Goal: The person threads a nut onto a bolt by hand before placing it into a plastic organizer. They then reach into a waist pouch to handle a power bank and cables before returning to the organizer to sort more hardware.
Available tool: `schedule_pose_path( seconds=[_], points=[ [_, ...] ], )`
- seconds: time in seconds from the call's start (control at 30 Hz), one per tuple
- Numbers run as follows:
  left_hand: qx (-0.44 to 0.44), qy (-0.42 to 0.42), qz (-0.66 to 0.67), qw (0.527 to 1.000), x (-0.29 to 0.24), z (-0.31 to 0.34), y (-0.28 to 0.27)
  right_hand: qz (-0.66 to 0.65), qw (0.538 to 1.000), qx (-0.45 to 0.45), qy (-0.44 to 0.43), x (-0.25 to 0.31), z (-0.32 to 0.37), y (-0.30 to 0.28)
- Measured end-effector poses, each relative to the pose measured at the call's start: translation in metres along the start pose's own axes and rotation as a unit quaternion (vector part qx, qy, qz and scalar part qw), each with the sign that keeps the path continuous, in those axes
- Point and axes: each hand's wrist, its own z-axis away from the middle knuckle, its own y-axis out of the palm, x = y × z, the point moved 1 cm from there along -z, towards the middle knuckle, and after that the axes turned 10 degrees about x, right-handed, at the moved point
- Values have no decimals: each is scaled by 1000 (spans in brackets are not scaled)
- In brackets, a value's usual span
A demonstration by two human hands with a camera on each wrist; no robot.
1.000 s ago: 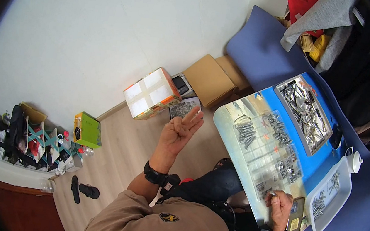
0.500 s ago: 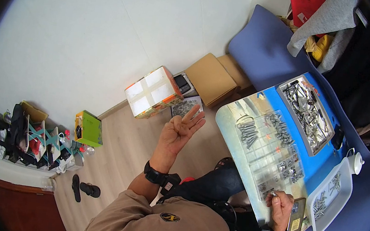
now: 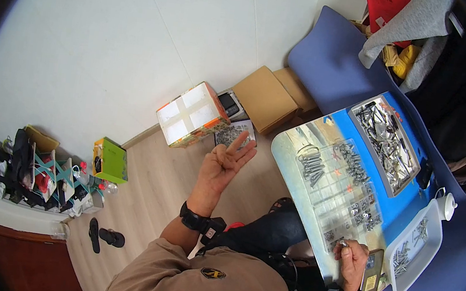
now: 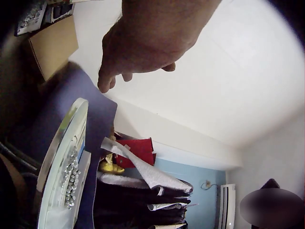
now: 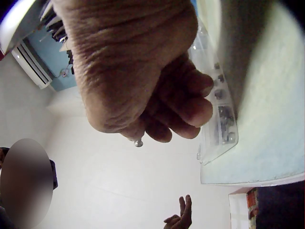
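My left hand (image 3: 222, 166) is held up in the air left of the table, with fingers extended and apart and others folded in toward the palm. It holds nothing. From below, the left wrist view shows the same hand (image 4: 152, 43) against the white wall. My right hand (image 3: 354, 265) is at the table's near corner, pinching a small silver round-headed metal piece (image 5: 138, 143) between thumb and finger. Most of that piece is hidden by the fingers. Beside the right hand lies a clear divided plastic box (image 3: 319, 198) with bolts and nuts in several compartments.
A phone (image 3: 370, 282) lies right of the right hand. A white tray (image 3: 417, 255) with screws is farther right, near a small white lidded container (image 3: 447, 204). At the table's back stands a grey tray (image 3: 377, 166) full of metal parts. Cardboard boxes (image 3: 261, 100) stand by the wall.
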Motion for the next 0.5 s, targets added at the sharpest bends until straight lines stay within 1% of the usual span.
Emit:
schedule_pose_path(
  seconds=[0.03,0.1,0.23,0.3,0.43,0.5],
  points=[
    [0,0,1,1000,0,0,0,1,1000,0,0,0,0,0],
    [-28,1,21,999,-1,-1,0,20,1000,-8,1,0,0,1],
    [-19,4,16,1000,-2,0,0,-1,1000,-6,9,2,0,2],
    [-33,4,27,999,-4,1,2,-10,1000,-1,12,2,0,2],
    [-22,6,23,999,-5,1,6,3,1000,2,9,1,0,0],
    [-79,9,-25,997,-4,3,14,27,1000,10,1,1,0,-1]
  ],
)
